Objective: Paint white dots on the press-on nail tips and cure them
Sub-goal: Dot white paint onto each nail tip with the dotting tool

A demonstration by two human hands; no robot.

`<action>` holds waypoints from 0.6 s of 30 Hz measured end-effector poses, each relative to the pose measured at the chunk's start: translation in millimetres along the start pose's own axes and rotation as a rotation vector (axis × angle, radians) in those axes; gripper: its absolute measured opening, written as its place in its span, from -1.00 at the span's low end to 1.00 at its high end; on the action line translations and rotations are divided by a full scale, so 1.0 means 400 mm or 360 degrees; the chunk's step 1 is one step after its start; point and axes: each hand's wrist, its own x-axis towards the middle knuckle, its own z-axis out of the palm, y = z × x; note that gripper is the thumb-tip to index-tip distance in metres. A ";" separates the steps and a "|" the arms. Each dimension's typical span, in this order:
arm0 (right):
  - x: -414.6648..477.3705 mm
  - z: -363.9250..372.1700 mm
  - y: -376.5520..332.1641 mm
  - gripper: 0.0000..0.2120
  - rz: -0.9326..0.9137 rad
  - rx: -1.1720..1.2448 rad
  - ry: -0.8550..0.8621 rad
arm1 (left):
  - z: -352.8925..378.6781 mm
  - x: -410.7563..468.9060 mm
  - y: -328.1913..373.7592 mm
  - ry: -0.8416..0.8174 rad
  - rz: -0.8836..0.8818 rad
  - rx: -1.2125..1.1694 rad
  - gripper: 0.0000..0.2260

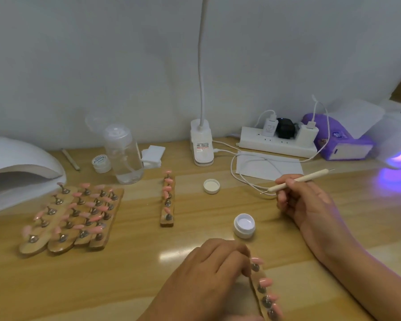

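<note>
Right fingers (287,198) pinch dotting pen (310,177) near jar (242,234).

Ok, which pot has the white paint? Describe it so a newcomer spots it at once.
On the wooden table, look between the left hand, gripping a nail strip, and the right hand, holding the dotting tool. A small round white pot stands there, open, white inside. Unlike the labelled pot by the clear bottle, it has no lid on.

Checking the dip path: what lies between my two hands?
Head view: only the open white gel pot stands between the right hand with the dotting tool and the left hand on the nail strip.
</note>
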 end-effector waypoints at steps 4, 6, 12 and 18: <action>-0.008 0.011 0.002 -0.79 -0.0114 -0.0193 -0.0012 | 0.011 0.012 -0.008 0.0076 -0.0334 -0.0559 -0.72; -0.021 0.020 -0.001 -0.77 -0.0254 -0.0338 -0.0054 | 0.011 0.021 0.000 0.0198 -0.0508 -0.0708 -0.69; -0.047 0.028 -0.001 -0.86 -0.0709 -0.0683 -0.0314 | 0.018 0.062 0.015 0.0201 -0.0491 -0.0654 -0.86; -0.033 0.033 0.014 -0.85 -0.0854 -0.0918 -0.0417 | 0.020 0.073 -0.003 0.0195 -0.0607 -0.0758 -0.89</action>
